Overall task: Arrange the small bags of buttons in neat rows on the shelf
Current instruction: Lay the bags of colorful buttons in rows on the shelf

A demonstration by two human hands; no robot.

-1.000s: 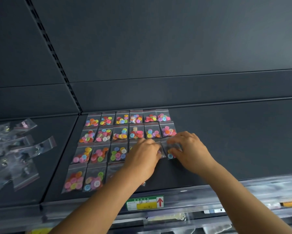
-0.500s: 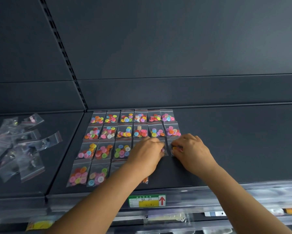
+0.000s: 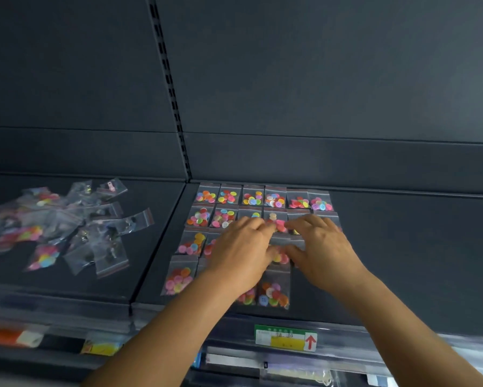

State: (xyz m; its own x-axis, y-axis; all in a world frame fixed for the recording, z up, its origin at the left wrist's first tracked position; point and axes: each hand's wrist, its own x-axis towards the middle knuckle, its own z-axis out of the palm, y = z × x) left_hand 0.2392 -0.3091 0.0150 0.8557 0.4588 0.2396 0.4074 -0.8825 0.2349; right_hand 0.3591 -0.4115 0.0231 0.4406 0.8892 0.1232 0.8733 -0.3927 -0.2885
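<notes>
Small clear bags of coloured buttons (image 3: 275,198) lie in a grid of rows on the dark shelf (image 3: 402,247). My left hand (image 3: 243,255) and my right hand (image 3: 324,252) lie side by side over the middle of the grid, fingers fairly straight and resting on the bags of the second and third rows. A bag of pink buttons (image 3: 280,257) shows in the gap between my thumbs. Several bags under my hands are hidden. In the front row, one bag (image 3: 274,293) sits just below my left wrist.
A loose heap of clear bags (image 3: 67,227) lies on the neighbouring shelf section to the left, past the slotted upright (image 3: 167,88). A green and yellow price label (image 3: 286,337) is fixed to the shelf's front edge. Bare shelf stretches to the right of the grid.
Both hands have moved from the right end of the third row to the middle of the grid. The view has swung left, showing more of the loose heap.
</notes>
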